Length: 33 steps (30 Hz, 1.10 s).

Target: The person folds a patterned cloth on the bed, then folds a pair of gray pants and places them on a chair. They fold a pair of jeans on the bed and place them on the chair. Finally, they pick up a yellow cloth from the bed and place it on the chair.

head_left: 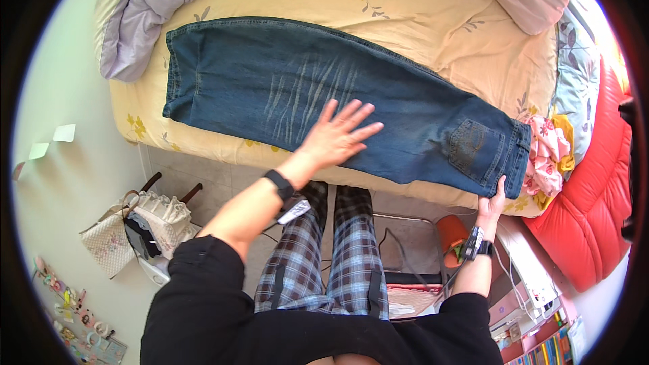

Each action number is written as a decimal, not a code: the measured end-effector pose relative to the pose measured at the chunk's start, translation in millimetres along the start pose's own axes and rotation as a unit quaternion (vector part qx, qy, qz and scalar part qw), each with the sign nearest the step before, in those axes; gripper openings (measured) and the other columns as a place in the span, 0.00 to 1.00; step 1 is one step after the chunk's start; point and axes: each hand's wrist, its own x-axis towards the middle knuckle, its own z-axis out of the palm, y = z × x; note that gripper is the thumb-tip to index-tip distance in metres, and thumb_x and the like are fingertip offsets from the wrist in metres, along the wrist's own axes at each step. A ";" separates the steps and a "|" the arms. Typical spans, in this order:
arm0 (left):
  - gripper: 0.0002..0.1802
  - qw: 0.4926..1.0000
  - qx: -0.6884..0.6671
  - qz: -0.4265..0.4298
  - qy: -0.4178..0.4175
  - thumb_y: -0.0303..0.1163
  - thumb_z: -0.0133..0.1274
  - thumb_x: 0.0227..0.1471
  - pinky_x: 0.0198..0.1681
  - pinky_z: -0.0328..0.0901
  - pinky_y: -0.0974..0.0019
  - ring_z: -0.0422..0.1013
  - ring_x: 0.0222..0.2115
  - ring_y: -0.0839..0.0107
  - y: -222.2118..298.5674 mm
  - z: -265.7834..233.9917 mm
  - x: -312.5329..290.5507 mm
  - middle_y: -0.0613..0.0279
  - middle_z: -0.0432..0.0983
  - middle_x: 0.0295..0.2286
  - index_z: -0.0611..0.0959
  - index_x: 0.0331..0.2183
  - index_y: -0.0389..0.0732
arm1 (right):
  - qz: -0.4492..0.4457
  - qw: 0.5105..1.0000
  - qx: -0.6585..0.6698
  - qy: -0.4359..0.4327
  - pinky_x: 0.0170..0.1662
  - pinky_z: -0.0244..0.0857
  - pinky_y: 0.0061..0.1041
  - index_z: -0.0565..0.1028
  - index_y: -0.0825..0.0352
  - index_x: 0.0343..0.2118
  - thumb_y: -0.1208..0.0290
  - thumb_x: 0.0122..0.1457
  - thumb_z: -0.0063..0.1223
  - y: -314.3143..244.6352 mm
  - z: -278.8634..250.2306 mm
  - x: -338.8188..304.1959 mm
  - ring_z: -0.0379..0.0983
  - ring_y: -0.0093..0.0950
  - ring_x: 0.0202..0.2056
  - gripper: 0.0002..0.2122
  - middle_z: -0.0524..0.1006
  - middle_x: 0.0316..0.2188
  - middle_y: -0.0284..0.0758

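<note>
A pair of dark blue jeans, folded lengthwise, lies across the bed with its hems at the left and its waistband at the right. Pale whisker-like streaks mark the middle, and a back pocket faces up near the waist. My left hand rests over the middle of the denim, fingers spread and holding nothing. At the near corner of the waistband, my right hand grips the jeans' edge, thumb on top and the other fingers mostly hidden underneath.
The bed has a yellow floral sheet. A lilac quilt lies at the far left, and pink floral cloth sits beside the waistband. A red padded headboard stands at the right. White bags stand at the lower left.
</note>
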 end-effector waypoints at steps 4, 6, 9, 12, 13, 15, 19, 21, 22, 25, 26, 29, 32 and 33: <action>0.31 0.993 -0.046 -0.100 -0.051 0.48 0.42 0.52 0.58 0.33 0.43 0.36 0.60 0.62 38.2 45.2 16.2 0.64 0.40 0.59 0.56 0.57 0.58 | -0.041 0.998 -0.037 -0.030 0.55 0.56 0.35 0.62 0.66 0.52 0.68 0.59 0.44 -12.6 44.2 -42.1 0.64 0.31 0.49 0.19 0.67 0.50 0.37; 0.31 0.987 0.008 -0.141 -0.076 0.47 0.41 0.53 0.57 0.34 0.42 0.37 0.60 0.62 44.6 55.3 16.3 0.64 0.39 0.59 0.55 0.57 0.55 | -0.090 0.993 -0.064 -0.054 0.53 0.59 0.32 0.63 0.66 0.51 0.69 0.59 0.44 -8.4 75.5 -62.2 0.64 0.29 0.48 0.17 0.67 0.49 0.36; 0.34 0.991 0.099 0.036 -0.079 0.38 0.44 0.49 0.58 0.33 0.43 0.38 0.60 0.63 57.7 57.9 4.5 0.67 0.42 0.59 0.54 0.58 0.53 | -0.197 0.957 -0.169 -0.130 0.52 0.60 0.31 0.64 0.67 0.50 0.69 0.59 0.44 6.6 131.6 -98.2 0.65 0.29 0.47 0.17 0.68 0.48 0.35; 0.30 0.964 -0.127 0.079 -0.220 0.36 0.45 0.49 0.59 0.35 0.46 0.42 0.59 0.62 72.3 53.4 -20.3 0.64 0.49 0.57 0.61 0.55 0.50 | -0.196 0.951 -0.212 -0.116 0.47 0.63 0.27 0.67 0.69 0.47 0.71 0.57 0.47 51.5 191.3 -132.1 0.67 0.25 0.43 0.15 0.70 0.45 0.33; 0.29 0.933 -0.201 0.077 -0.287 0.36 0.45 0.49 0.59 0.35 0.47 0.42 0.59 0.61 70.0 50.4 -28.5 0.63 0.50 0.57 0.62 0.55 0.50 | -0.185 0.953 -0.213 -0.115 0.46 0.62 0.25 0.68 0.70 0.46 0.71 0.57 0.48 73.0 210.2 -142.6 0.67 0.24 0.42 0.15 0.70 0.44 0.33; 0.28 0.821 -0.515 -0.117 -0.218 0.49 0.37 0.53 0.59 0.38 0.49 0.45 0.59 0.62 54.5 37.9 -43.6 0.62 0.53 0.56 0.61 0.55 0.51 | -0.188 0.919 -0.325 -0.121 0.47 0.63 0.25 0.67 0.69 0.47 0.73 0.59 0.45 120.4 243.1 -160.7 0.67 0.25 0.44 0.14 0.69 0.45 0.35; 0.39 0.392 -0.860 -0.319 0.073 0.67 0.27 0.49 0.56 0.48 0.54 0.49 0.57 0.61 -28.5 -22.2 -64.6 0.57 0.55 0.55 0.57 0.57 0.54 | -0.236 0.874 -0.326 -0.271 0.47 0.59 0.23 0.67 0.74 0.46 0.82 0.52 0.50 198.3 296.1 -184.1 0.65 0.24 0.44 0.17 0.70 0.45 0.34; 0.45 0.349 -0.900 -0.231 0.118 0.72 0.21 0.44 0.51 0.55 0.54 0.56 0.53 0.60 -81.0 -64.4 -79.2 0.58 0.61 0.51 0.54 0.57 0.54 | -0.252 0.837 -0.370 -0.315 0.48 0.59 0.25 0.67 0.71 0.47 0.86 0.47 0.50 239.9 323.0 -190.7 0.66 0.30 0.46 0.21 0.70 0.46 0.38; 0.46 0.338 -0.905 -0.221 0.134 0.72 0.21 0.45 0.50 0.56 0.55 0.58 0.51 0.62 -106.0 -83.6 -88.4 0.58 0.62 0.50 0.55 0.57 0.51 | -0.304 0.785 -0.389 -0.373 0.49 0.59 0.26 0.67 0.69 0.48 0.87 0.44 0.49 260.4 334.6 -194.3 0.66 0.33 0.47 0.24 0.69 0.46 0.40; 0.49 0.395 -0.878 -0.235 0.132 0.71 0.25 0.46 0.50 0.58 0.60 0.62 0.48 0.64 -185.8 -125.7 -119.1 0.58 0.64 0.48 0.56 0.56 0.39 | -0.290 0.612 -0.487 -0.552 0.54 0.54 0.37 0.65 0.62 0.51 0.82 0.41 0.53 329.3 360.4 -209.6 0.58 0.41 0.53 0.29 0.63 0.50 0.42; 0.50 0.463 -0.836 -0.271 0.119 0.70 0.27 0.46 0.51 0.57 0.62 0.62 0.49 0.64 -205.0 -129.5 -127.6 0.55 0.63 0.49 0.56 0.55 0.36 | -0.291 0.526 -0.552 -0.578 0.54 0.52 0.42 0.64 0.60 0.52 0.78 0.42 0.55 346.9 359.8 -217.4 0.55 0.41 0.55 0.29 0.61 0.52 0.41; 0.47 0.675 -0.598 -0.421 0.100 0.59 0.45 0.47 0.53 0.55 0.67 0.59 0.51 0.64 -232.0 -113.6 -146.6 0.50 0.59 0.52 0.53 0.55 0.31 | -0.214 0.392 -0.654 -0.610 0.55 0.46 0.50 0.62 0.53 0.52 0.68 0.45 0.57 371.4 338.6 -232.1 0.51 0.39 0.57 0.28 0.60 0.52 0.39; 0.40 0.773 -0.455 -0.442 0.023 0.36 0.58 0.44 0.50 0.57 0.69 0.63 0.49 0.64 -234.9 -88.0 -150.0 0.50 0.65 0.48 0.59 0.53 0.30 | -0.267 0.506 -0.582 -0.578 0.54 0.48 0.45 0.64 0.59 0.50 0.72 0.45 0.56 355.7 308.4 -223.6 0.56 0.39 0.53 0.26 0.64 0.48 0.39; 0.37 0.801 -0.441 -0.399 0.067 0.35 0.57 0.44 0.50 0.58 0.69 0.63 0.48 0.66 -233.2 -81.8 -148.4 0.51 0.66 0.47 0.60 0.53 0.31 | -0.290 0.526 -0.577 -0.554 0.53 0.50 0.43 0.65 0.61 0.49 0.74 0.45 0.55 342.4 298.7 -214.9 0.58 0.39 0.51 0.25 0.66 0.46 0.39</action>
